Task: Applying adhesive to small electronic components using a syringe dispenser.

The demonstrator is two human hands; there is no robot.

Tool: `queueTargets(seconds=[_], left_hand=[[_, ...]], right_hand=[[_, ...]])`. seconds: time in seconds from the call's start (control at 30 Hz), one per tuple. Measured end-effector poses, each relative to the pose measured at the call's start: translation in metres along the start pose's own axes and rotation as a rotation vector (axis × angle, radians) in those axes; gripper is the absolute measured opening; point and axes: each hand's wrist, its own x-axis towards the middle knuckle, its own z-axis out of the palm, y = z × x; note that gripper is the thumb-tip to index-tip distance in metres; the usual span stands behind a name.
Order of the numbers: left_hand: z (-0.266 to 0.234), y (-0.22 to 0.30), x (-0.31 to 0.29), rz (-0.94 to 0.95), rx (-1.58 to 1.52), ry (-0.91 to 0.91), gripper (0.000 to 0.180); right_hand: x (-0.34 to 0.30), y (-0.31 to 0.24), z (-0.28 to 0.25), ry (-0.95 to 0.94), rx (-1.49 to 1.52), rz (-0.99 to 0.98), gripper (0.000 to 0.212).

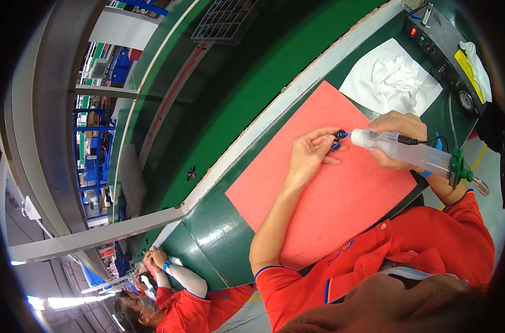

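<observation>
My left hand (pixel 308 152) is closed, its thumb and fingertips pinching a small dark part with shiny blue areas (pixel 336 145). In my right hand (pixel 402 120) is a large translucent dispensing syringe (pixel 430 157), lying at a slant with its white front end toward the left hand. The syringe's thin blue tip meets or nearly meets the small part; I cannot tell which. A green cap (pixel 459 168) closes the syringe's rear, where a tube runs out. Both hands are above a pink foam mat (pixel 297 183) on the green workbench.
A black control box (pixel 444 53) with a gauge and lit red switch stands at the far right. Beside it, crumpled white cloth (pixel 399 83) lies on white paper (pixel 355 83). Beyond a pale rail is a green conveyor belt (pixel 252 105) carrying a small dark part (pixel 191 173). A co-worker (pixel 180 305) sits at left.
</observation>
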Motion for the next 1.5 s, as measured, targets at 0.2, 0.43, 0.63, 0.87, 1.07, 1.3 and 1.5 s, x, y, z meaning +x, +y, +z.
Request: queueTargets(seconds=[0.2, 0.43, 0.63, 0.87, 1.07, 1.3, 1.5], left_hand=[[-0.001, -0.003, 0.0, 0.007, -0.006, -0.011, 0.023], [-0.001, -0.003, 0.0, 0.01, -0.009, -0.016, 0.023], [-0.001, 0.0, 0.003, -0.003, -0.003, -0.012, 0.024], [-0.007, 0.003, 0.005, 0.091, 0.052, 0.065, 0.023], [-0.059, 0.041, 0.047, 0.435, 0.745, 0.629, 0.013], [-0.116, 0.046, 0.07, 0.683, 1.182, 0.733, 0.021], [-0.045, 0.049, 0.011, 0.604, -0.418, 0.111, 0.037]], right_hand=[[0.0, -0.001, 0.001, -0.006, -0.01, -0.005, 0.036], [0.001, -0.002, 0.001, -0.003, -0.02, -0.017, 0.036], [0.004, -0.001, 0.0, 0.002, -0.003, -0.006, 0.034], [0.002, 0.0, -0.002, 0.046, -0.032, -0.035, 0.035], [-0.008, -0.004, -0.014, 0.227, -0.025, 0.049, 0.036], [-0.02, 0.013, -0.03, 0.238, -0.018, 0.097, 0.045], [-0.023, 0.022, -0.031, 0.473, 0.215, 0.364, 0.045]])
